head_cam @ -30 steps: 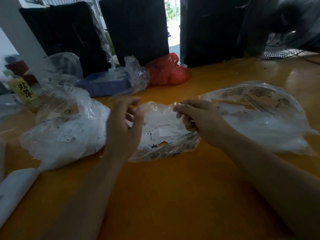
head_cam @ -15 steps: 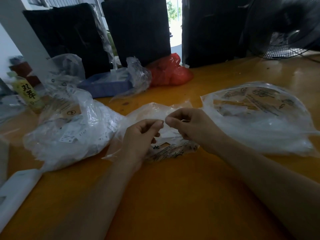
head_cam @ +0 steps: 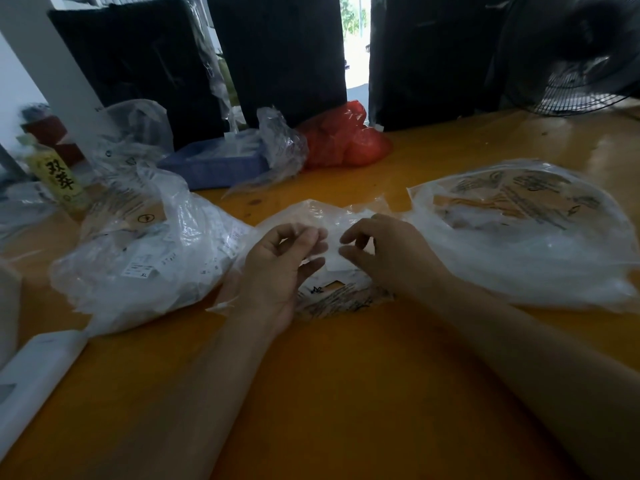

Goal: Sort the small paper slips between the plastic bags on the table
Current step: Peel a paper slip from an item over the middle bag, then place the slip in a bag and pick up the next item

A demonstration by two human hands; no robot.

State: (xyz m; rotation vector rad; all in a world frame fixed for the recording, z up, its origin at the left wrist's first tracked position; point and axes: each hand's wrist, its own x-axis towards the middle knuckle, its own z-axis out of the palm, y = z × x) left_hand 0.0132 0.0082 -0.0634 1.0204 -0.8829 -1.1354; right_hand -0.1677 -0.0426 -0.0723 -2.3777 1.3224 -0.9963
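Nearest the camera, two bare forearms reach out over the orange worktop [head_cam: 346,393]. The left hand [head_cam: 277,268] and right hand [head_cam: 388,254] meet just above the middle bag [head_cam: 332,292], a crumpled clear one with dark print along its near edge. The right hand's thumb and forefinger are pinched together on a small white paper slip [head_cam: 334,261]; the left hand's fingers are curled toward the same slip, but whether they grip it or only touch it I cannot tell — blur hides the tips. Holding it up between both hands probably lets the person read it or peel it from another slip before choosing a bag.

To the left lies a bulging bag of slips [head_cam: 138,258], one marked XL, and to the right a flatter printed bag [head_cam: 526,237] — likely the sorting destinations, kept within easy reach. Further back sit a blue tray [head_cam: 207,164], a red bag [head_cam: 343,140] and a fan [head_cam: 581,64].
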